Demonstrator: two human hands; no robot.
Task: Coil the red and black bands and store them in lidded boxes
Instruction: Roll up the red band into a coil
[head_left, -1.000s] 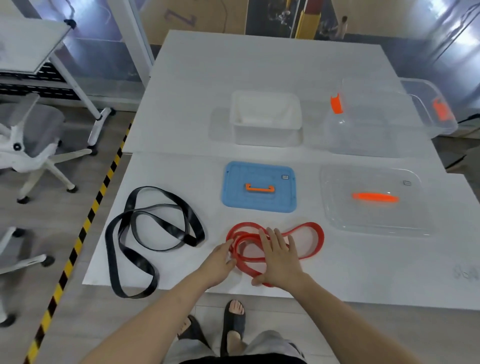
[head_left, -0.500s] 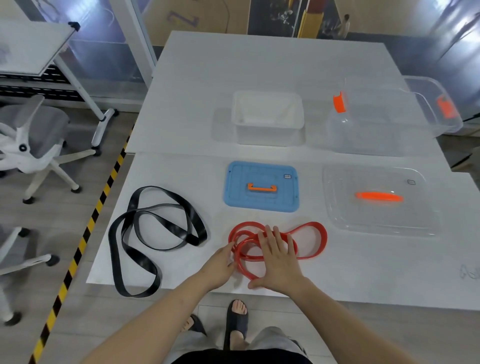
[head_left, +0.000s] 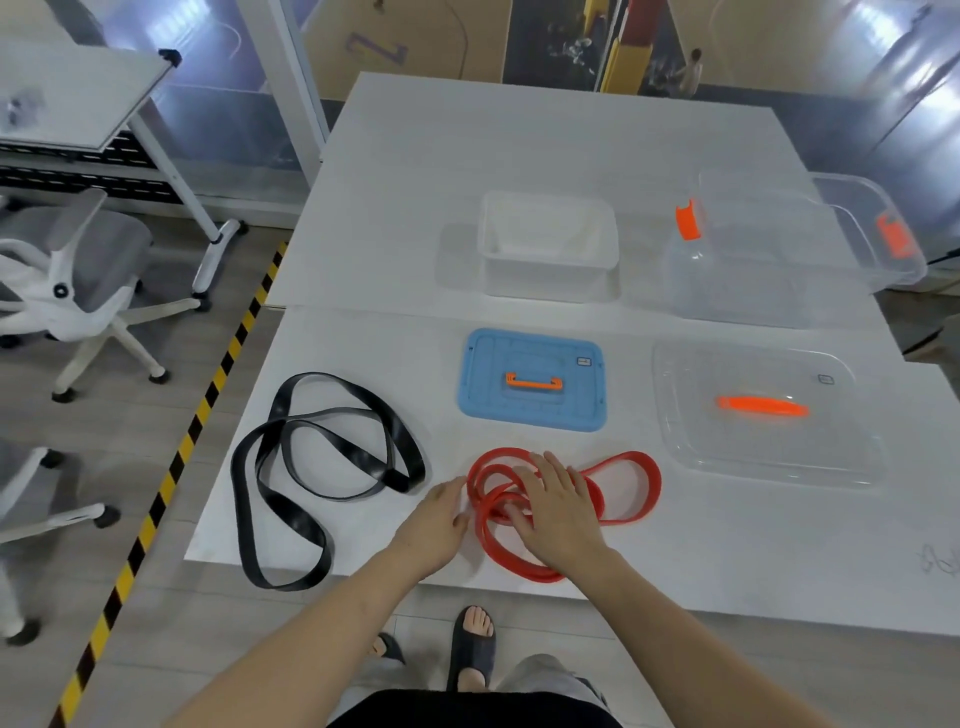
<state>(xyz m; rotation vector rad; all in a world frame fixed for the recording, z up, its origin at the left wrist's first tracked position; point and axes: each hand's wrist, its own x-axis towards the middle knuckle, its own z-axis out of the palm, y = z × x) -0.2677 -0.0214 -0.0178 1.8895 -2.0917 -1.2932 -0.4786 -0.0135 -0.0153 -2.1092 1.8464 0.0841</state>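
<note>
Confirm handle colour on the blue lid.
Orange. The handle on the blue lid shows best in the head view.

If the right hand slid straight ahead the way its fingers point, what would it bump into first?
Beyond the red band under the right hand, most likely the blue lid, lying flat just ahead of the fingertips.
</note>
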